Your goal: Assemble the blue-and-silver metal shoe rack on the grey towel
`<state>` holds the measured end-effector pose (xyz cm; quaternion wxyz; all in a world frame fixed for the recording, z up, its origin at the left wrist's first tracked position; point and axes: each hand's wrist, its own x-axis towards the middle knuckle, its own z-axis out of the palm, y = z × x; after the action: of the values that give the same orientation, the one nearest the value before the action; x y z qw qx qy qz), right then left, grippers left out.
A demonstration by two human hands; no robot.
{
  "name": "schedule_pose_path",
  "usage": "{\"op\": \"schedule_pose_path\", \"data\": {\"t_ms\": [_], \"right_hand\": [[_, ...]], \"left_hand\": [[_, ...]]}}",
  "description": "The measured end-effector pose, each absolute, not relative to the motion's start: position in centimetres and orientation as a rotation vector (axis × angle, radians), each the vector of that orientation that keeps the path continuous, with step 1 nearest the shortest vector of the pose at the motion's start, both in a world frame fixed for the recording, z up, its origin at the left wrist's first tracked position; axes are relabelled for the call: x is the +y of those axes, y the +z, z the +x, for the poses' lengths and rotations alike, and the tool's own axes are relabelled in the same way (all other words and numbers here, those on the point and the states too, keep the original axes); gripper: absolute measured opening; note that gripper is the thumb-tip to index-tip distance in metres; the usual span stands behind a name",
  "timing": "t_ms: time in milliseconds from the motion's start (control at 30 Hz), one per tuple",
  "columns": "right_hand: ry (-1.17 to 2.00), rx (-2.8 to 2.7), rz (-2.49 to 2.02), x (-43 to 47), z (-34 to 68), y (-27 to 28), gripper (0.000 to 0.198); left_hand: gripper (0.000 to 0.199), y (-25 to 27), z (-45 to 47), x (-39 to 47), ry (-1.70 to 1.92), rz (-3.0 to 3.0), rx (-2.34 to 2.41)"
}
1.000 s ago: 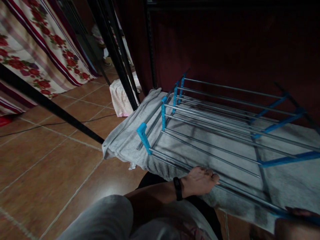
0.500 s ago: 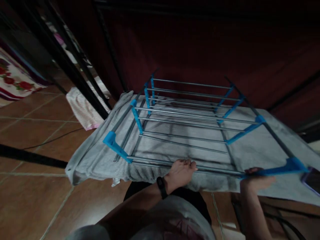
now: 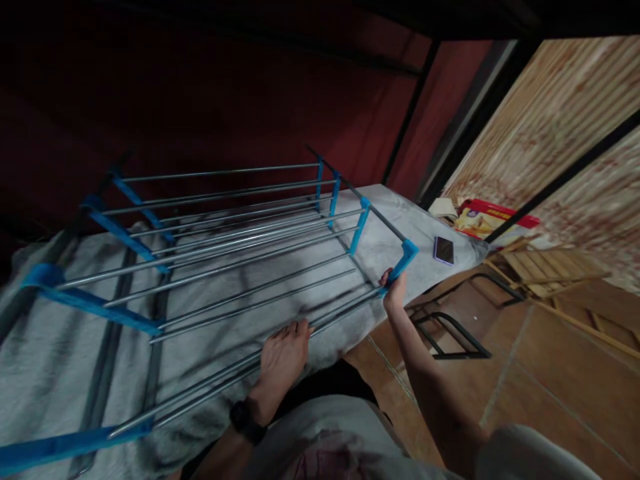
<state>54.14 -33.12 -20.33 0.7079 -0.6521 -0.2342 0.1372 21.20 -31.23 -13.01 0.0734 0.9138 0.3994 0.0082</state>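
A rack of grey metal rods (image 3: 245, 248) with blue plastic brackets lies across a grey blanket (image 3: 320, 280) in front of me. My left hand (image 3: 286, 350), with a dark band on the wrist, is wrapped over the front pair of rods near their middle. At the right end of those rods, my right hand (image 3: 395, 287) grips the lower part of a blue bracket (image 3: 404, 260). Parts of the right hand's fingers are hidden behind the bracket. The left end of the rack runs toward the frame's left edge.
A phone (image 3: 443, 250) lies on the blanket to the right. Beyond it are a red and yellow package (image 3: 493, 217) and a wooden folding chair (image 3: 555, 270). A dark metal frame (image 3: 453, 333) stands on the tiled floor (image 3: 550, 380). A dark red wall (image 3: 240, 100) rises behind the rack.
My view has swung to the right, bringing the phone, package and chair into sight. Both hands stay on the rack's front rods and right bracket.
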Motion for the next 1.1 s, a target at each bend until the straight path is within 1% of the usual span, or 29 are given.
{"op": "schedule_pose_path", "data": {"t_ms": [100,267,400,600,933,1100], "right_hand": [[0.301,-0.489,-1.445,-33.7,54.1,-20.4,0.052],[0.328,-0.483,-1.44,-34.2,54.0,-20.0,0.049],[0.353,-0.477,-1.422,-34.2,53.9,-19.9,0.047],[0.344,-0.43,-1.419,-34.1,53.6,-19.8,0.046],[0.301,-0.397,-1.4,-33.9,53.2,-20.1,0.05],[0.273,-0.383,-1.399,-34.1,53.0,-20.3,0.052]], "left_hand": [[0.037,-12.6,21.3,-31.2,-0.026,2.731,1.215],[0.031,-12.4,21.4,-31.1,-0.095,2.709,1.21],[0.034,-12.4,21.4,-31.2,-0.094,2.745,1.207],[0.043,-12.2,21.5,-31.1,-0.098,2.785,1.195],[0.04,-11.8,21.5,-31.1,-0.141,2.693,1.193],[0.039,-10.4,21.5,-28.5,-0.067,2.599,1.113]]}}
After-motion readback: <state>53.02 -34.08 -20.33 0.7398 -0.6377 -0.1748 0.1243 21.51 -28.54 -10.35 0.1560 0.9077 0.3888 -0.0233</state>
